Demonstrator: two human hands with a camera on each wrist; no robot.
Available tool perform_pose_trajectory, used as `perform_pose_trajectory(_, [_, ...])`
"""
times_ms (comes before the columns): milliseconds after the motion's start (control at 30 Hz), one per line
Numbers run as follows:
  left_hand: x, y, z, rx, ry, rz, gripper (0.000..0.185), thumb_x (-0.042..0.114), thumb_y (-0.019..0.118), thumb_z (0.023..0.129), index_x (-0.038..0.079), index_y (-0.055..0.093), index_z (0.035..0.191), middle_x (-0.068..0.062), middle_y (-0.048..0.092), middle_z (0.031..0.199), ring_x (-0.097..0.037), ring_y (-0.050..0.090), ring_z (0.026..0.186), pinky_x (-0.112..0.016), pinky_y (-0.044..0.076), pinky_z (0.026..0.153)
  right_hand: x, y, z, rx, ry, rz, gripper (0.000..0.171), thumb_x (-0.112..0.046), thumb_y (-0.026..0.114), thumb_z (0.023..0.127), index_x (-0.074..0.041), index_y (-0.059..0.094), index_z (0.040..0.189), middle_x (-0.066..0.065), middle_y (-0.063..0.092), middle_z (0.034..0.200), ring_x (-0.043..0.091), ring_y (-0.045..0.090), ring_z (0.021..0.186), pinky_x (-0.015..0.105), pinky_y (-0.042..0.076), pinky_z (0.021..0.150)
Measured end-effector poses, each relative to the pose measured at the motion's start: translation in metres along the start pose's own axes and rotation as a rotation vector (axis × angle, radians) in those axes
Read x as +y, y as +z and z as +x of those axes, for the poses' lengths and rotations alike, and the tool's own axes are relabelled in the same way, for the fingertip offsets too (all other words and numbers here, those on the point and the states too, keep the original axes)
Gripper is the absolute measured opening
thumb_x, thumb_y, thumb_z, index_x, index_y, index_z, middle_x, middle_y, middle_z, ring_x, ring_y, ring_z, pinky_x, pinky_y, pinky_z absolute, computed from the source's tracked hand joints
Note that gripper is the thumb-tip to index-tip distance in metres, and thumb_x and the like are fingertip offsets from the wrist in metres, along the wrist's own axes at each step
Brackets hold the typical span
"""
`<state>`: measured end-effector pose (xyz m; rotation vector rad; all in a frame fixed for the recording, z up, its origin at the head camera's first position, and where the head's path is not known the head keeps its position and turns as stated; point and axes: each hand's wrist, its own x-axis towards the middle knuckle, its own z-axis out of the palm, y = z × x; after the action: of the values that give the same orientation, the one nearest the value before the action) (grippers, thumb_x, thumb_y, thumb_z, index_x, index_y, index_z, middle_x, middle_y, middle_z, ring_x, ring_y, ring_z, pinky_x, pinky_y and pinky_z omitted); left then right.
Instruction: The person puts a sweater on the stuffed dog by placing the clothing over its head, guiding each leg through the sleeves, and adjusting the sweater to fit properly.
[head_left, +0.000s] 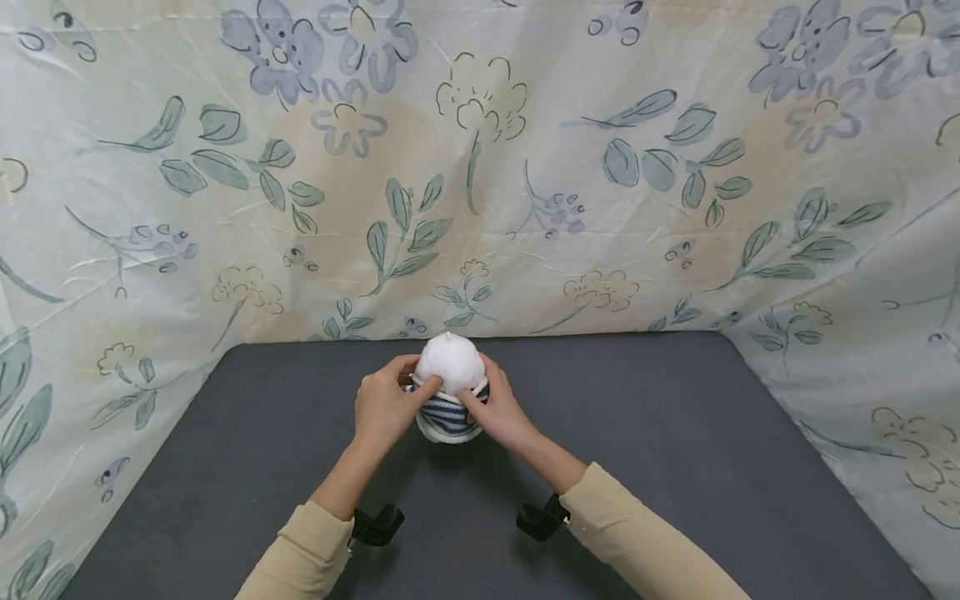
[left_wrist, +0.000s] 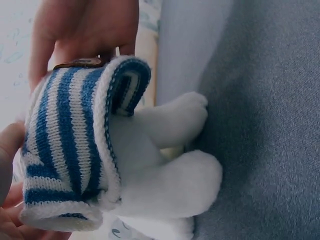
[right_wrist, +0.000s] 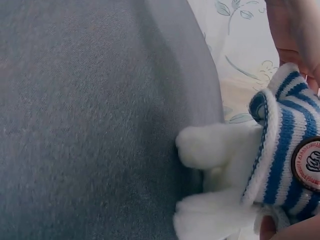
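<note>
A white plush toy [head_left: 450,360] in a blue-and-white striped knitted sweater [head_left: 444,414] stands near the table's back edge, its round head upward. My left hand [head_left: 384,404] grips the sweater's collar from the left, thumb in front beside the head. From the other side my right hand [head_left: 508,412] pinches the same collar, fingers around the back. White plush legs [left_wrist: 182,185] poke out below the hem in the left wrist view and touch the table. A round badge [right_wrist: 309,162] shows on the knit in the right wrist view. The toy's face is hidden.
A dark grey table [head_left: 247,467] extends around the toy. Behind it and along the sides hangs a floral cloth [head_left: 480,250]. Black wrist cameras sit at both wrists, the left one [head_left: 378,525] and the right one [head_left: 542,518] low over the table.
</note>
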<state>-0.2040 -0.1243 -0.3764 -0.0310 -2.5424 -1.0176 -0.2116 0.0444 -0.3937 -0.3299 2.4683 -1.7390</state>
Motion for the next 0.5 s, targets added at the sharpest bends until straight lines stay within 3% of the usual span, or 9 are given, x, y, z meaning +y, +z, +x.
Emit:
perform_pose_trajectory(300, [-0.001,0.0038,-0.002,0.018,0.01,0.028,0.045,0.04,0.071,0.077,0.01,0.065,0.11,-0.009,0.07,0.096,-0.021,0.067,0.085,-0.041,0.052,0.067,-0.0015,0.0089,0.0002,0.016,0.089,0.209,0.062,-0.019,0.049,0.092,-0.019,0.017,0.146,0.013,0.029,0.139,0.029,0.033,0.115,0.039,0.039,0.082])
perform_pose_trajectory(433, [0.0,0.0034,-0.0022,0.016,0.005,0.037,0.046,0.041,0.071,0.077,0.009,0.065,0.11,-0.01,0.07,0.096,-0.023,0.067,0.084,-0.042,0.051,0.067,-0.0038,0.0094,-0.001,0.009,0.093,0.238,0.063,-0.01,0.044,0.09,-0.018,0.017,0.146,0.015,0.033,0.135,0.027,0.04,0.103,0.033,0.039,0.073])
perform_pose_trajectory(500, [0.0003,0.0032,-0.0024,0.016,0.005,0.043,0.046,0.041,0.071,0.077,0.009,0.065,0.11,-0.01,0.07,0.096,-0.023,0.067,0.084,-0.042,0.051,0.066,-0.0038,0.0092,-0.0012,-0.004,0.093,0.249,0.064,-0.007,0.042,0.089,-0.018,0.015,0.146,0.015,0.032,0.137,0.027,0.043,0.103,0.034,0.04,0.075])
